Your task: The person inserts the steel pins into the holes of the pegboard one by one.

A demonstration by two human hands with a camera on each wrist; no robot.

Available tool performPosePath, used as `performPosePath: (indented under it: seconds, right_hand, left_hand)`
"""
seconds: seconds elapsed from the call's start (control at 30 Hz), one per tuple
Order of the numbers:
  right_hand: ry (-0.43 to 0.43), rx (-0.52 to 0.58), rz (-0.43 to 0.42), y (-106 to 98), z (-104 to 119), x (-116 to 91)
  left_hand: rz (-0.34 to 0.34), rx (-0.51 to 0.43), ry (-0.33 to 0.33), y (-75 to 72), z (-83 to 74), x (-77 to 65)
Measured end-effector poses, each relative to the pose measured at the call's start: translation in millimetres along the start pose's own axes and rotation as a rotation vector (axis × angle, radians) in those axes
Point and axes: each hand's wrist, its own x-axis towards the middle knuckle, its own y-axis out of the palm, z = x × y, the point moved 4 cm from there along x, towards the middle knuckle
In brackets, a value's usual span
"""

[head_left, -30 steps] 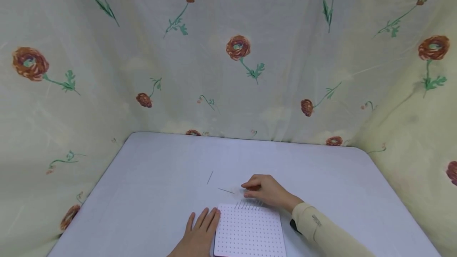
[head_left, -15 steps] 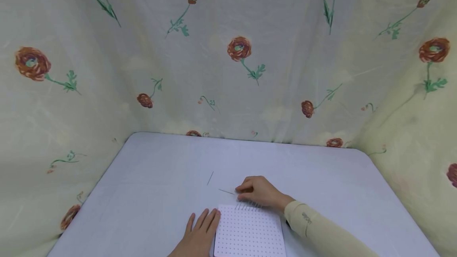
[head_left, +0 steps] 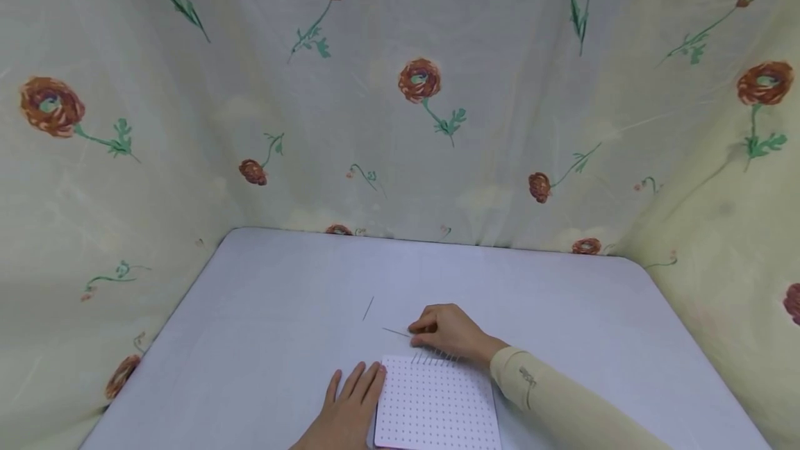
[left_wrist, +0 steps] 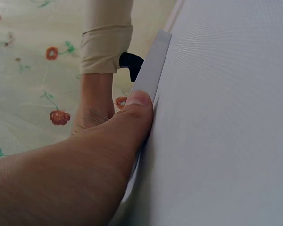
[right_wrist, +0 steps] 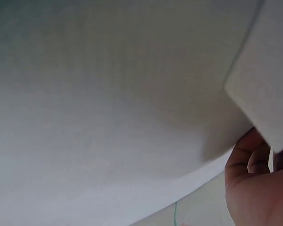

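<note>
A white pegboard (head_left: 437, 401) dotted with a grid of small holes lies at the near middle of the table. Thin pins (head_left: 431, 358) stand in a row along its far edge. My left hand (head_left: 348, 401) rests at the board's left side, fingers extended; in the left wrist view a digit (left_wrist: 140, 99) touches the board's edge. Beyond the pins, my right hand (head_left: 446, 328) is low over the table with bent fingers. Its thumb and index tips stand slightly apart at the right end of a loose thin pin (head_left: 396, 332). The right wrist view shows its curled fingers (right_wrist: 238, 165) beside a white corner.
Another thin pin (head_left: 368, 308) lies farther back on the white table (head_left: 281, 297). Flowered curtains (head_left: 387, 123) enclose the table at the back and both sides. A black piece (left_wrist: 131, 65) shows at the right sleeve in the left wrist view.
My right hand has moved left, bringing its fingertips to the loose pin's right end, with the thumb and index drawing a little closer together. My left hand and the board stay in place.
</note>
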Motion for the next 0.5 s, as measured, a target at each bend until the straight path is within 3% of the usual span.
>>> performPosePath:
  seconds: [0.3,0.5]
  right_hand:
    - [0.007,-0.034,-0.032,1.8,1.7,4.1]
    - [-0.007,-0.05,-0.051,1.2,2.7,5.3]
  left_hand:
    - [0.02,0.018,-0.022,0.0,0.4,1.4]
    - [0.004,0.007,0.001,0.3,0.4,0.0]
